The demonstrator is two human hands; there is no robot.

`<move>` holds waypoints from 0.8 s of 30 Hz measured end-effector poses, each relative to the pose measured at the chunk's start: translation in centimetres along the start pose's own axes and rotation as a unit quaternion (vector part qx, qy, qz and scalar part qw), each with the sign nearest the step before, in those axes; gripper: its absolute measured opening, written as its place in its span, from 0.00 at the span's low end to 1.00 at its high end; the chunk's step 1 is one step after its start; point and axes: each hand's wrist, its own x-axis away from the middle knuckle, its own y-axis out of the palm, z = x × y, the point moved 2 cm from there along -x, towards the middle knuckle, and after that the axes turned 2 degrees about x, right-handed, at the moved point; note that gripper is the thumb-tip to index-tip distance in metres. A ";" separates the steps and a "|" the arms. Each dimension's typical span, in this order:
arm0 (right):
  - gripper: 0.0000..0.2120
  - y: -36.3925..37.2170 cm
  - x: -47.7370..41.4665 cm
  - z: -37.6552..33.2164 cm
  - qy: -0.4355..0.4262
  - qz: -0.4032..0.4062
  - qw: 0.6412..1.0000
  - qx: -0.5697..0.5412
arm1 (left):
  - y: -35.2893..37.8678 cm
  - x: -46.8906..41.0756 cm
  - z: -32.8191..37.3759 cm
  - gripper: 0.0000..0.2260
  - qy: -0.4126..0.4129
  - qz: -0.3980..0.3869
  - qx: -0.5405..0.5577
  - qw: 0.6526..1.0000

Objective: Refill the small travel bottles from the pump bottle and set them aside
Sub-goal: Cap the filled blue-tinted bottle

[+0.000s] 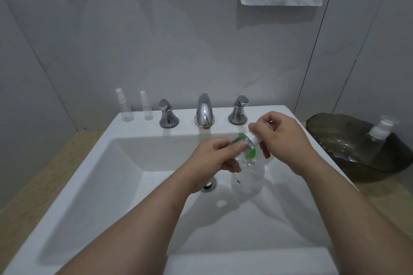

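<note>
Left hand (pixel 212 161) is gripping the neck of a clear plastic bottle with green label (pixel 247 182) over the white ceramic sink (pixel 89 174). Right hand (pixel 281 140) is pinching its white cap (pixel 253 138). A tall clear spray bottle (pixel 125 109) and a shorter clear spray bottle (pixel 146 108) are standing on the back-left ledge.

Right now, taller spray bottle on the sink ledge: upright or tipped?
Upright: the taller spray bottle stands on the sink ledge, cap up.
</note>
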 end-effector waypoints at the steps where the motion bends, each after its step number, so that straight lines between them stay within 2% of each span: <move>1: 0.11 0.1 0.0 0.1 -0.001 0.012 1.000 -0.003 | 0.2 0.0 0.2 0.14 -0.018 -0.010 0.044 0.999; 4: 0.07 0.4 0.1 0.2 -0.010 0.023 0.999 0.027 | 0.6 0.2 0.5 0.24 -0.086 -0.047 0.135 0.986; 6: 0.07 0.5 0.2 0.2 -0.026 0.019 0.998 0.062 | 0.8 0.2 0.4 0.26 -0.110 -0.059 0.150 0.981; 9: 0.10 0.7 0.3 0.0 -0.045 0.018 0.994 0.098 | 0.6 0.3 0.3 0.21 -0.114 -0.044 0.157 0.980; 12: 0.14 1.1 0.3 0.3 -0.029 0.026 0.993 0.114 | 0.5 0.2 0.0 0.19 -0.113 -0.037 0.167 0.979; 24: 0.13 1.6 0.2 0.1 0.012 0.037 0.997 0.070 | 0.7 -0.3 -0.5 0.10 -0.012 -0.005 0.104 0.995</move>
